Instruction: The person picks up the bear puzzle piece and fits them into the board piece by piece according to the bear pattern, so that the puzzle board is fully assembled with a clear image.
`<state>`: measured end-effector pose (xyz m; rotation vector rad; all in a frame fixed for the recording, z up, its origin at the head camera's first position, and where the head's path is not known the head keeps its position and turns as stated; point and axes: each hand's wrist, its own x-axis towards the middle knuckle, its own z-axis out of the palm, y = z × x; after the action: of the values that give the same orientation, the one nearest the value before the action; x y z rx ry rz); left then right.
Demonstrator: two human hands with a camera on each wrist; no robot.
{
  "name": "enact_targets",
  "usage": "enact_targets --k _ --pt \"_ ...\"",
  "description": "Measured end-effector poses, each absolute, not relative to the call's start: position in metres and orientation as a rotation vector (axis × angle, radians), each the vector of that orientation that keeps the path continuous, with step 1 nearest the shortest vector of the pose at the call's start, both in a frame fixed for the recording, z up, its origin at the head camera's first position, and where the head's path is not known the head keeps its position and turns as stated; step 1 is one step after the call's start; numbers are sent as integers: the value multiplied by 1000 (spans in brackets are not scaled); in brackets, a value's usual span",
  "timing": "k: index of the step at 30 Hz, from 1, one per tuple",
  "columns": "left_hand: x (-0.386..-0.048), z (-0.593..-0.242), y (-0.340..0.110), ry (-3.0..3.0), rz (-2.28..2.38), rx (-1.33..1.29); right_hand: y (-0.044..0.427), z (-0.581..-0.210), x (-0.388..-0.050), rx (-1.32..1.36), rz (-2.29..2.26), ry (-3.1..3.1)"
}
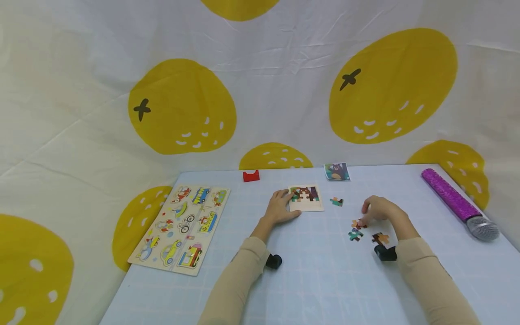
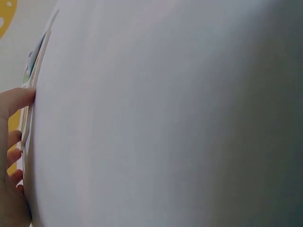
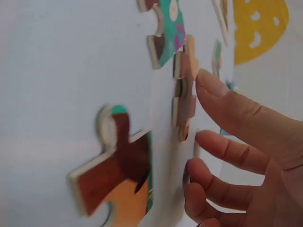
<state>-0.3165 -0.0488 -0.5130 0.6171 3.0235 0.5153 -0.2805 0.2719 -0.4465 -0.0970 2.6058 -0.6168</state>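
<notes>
My left hand (image 1: 281, 207) rests at the left side of a small wooden puzzle board (image 1: 306, 206), its thumb along the near edge. Several pieces of a bear picture fill the board's far part. In the left wrist view the thumb (image 2: 21, 98) touches the edge of the board. My right hand (image 1: 378, 210) is over loose jigsaw pieces, with its thumb (image 3: 215, 85) at a brown and orange piece (image 3: 184, 101) on the table; the other fingers are apart from it. Close by lie a teal piece (image 1: 355, 234) and a brown-orange piece (image 1: 381, 238).
Another jigsaw piece (image 1: 336, 201) lies right of the board. Behind are a bear picture card (image 1: 337, 171) and a red block (image 1: 251, 176). A vehicle puzzle (image 1: 181, 228) lies left; a glittery pink microphone (image 1: 451, 194) lies right. A fruit-print cloth (image 1: 280, 90) hangs behind the table.
</notes>
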Motion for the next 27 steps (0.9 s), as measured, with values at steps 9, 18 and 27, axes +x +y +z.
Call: enact_targets --k 9,18,27 --pt "-312 -508 -45 3020 401 597 278 -453 -267 -218 -587 2615" --pt "-313 -509 -46 3026 402 609 266 -448 -278 -299 -1195 2610" --pt "-315 -509 -43 3040 380 601 218 -444 -293 -384 -1617 2501"
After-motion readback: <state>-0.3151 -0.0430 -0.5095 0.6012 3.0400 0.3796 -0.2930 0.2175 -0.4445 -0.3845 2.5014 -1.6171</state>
